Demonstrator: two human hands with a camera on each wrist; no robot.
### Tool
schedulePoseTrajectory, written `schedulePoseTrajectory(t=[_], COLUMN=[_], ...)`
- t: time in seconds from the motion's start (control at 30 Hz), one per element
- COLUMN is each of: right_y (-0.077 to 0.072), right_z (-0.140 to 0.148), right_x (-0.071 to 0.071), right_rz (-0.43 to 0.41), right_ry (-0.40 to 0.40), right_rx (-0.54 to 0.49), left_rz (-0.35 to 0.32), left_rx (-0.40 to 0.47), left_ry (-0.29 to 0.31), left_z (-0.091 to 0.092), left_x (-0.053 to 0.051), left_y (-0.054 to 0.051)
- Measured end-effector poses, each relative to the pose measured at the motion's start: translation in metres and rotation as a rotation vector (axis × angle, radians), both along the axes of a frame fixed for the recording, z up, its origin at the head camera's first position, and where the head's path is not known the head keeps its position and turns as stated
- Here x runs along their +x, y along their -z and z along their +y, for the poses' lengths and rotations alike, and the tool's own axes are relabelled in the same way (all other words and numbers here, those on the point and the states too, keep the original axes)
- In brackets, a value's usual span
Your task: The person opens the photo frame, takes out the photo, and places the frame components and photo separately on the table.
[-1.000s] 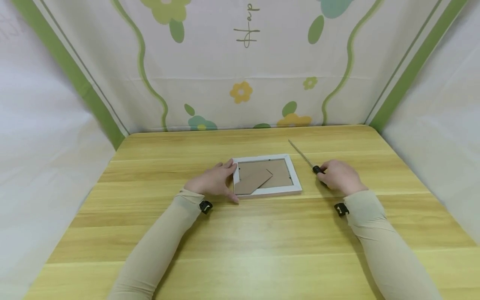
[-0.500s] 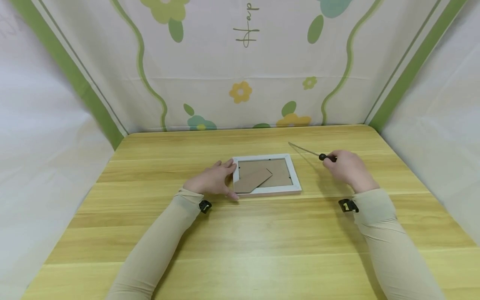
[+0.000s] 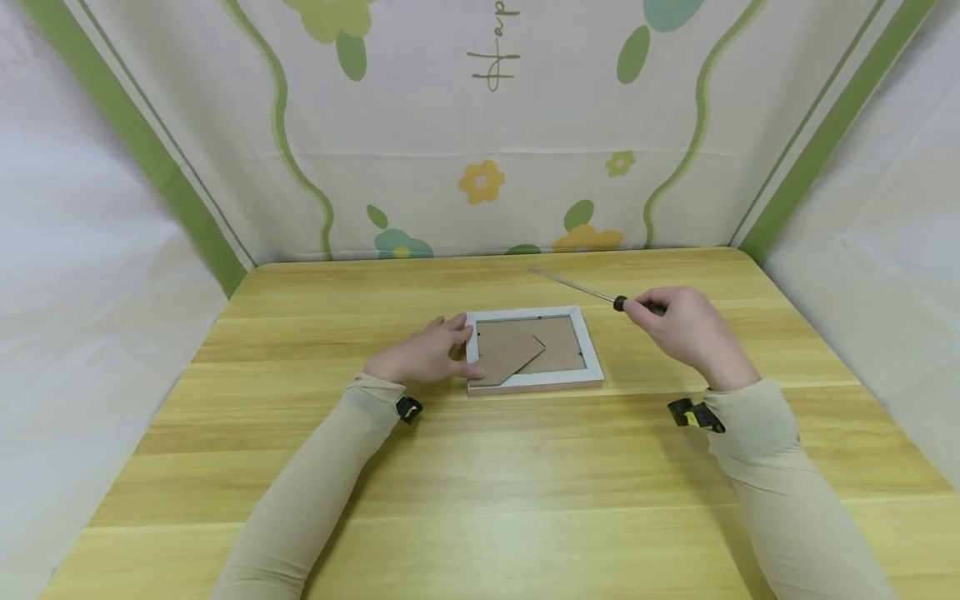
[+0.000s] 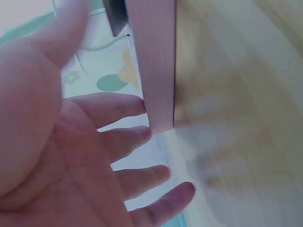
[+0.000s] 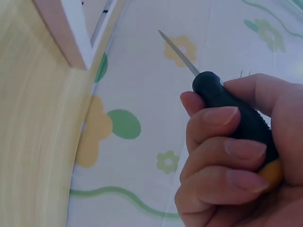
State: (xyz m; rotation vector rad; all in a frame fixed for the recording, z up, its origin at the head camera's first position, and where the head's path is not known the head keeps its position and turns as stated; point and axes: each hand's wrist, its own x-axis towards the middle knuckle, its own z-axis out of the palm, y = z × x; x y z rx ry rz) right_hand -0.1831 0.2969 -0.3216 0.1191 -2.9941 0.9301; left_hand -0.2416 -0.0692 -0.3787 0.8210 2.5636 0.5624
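Note:
A picture frame (image 3: 535, 351) lies face down on the table, its white border and brown backing board up. A brown cardboard stand (image 3: 506, 362) slants across the backing. My left hand (image 3: 423, 350) is at the frame's left side; in the left wrist view its fingers are fairly straight, and fingertips touch the frame's edge (image 4: 154, 66). The thumb lies over the stand's lower corner in the head view. My right hand (image 3: 686, 333) grips the black handle of a screwdriver (image 5: 234, 106), raised over the table right of the frame. Its thin metal shaft points to the far left, beyond the frame.
The wood-grain table (image 3: 480, 500) reaches back to a white cloth (image 3: 420, 125) printed with flowers, and white cloth hangs at both sides. Each wrist carries a black strap mount, such as the left wrist mount (image 3: 408, 409).
The right hand has lifted the screwdriver off the table and swung its shaft leftward, past the frame's far side. My left thumb has moved up onto the stand's corner; the frame stays put.

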Motion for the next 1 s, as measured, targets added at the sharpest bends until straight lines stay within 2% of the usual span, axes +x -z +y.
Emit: schedulePoseTrajectory(t=[0.13,0.4,1.0], right_y=[0.001,0.011,0.016], right_z=[-0.009,-0.025,-0.033], right_x=[0.002,0.001,0.001], right_rz=[-0.030,-0.077,-0.118], right_ry=[-0.049,-0.143,-0.224], right_rx=[-0.035,-0.038,-0.046], left_rz=[0.025,0.016,-0.006], left_rx=[0.007,0.002,0.003], left_ry=[0.009,0.006,0.010], left_z=[0.001,0.001,-0.001], left_x=[-0.001,-0.003,-0.005], left_y=[0.001,0.004,0.008])
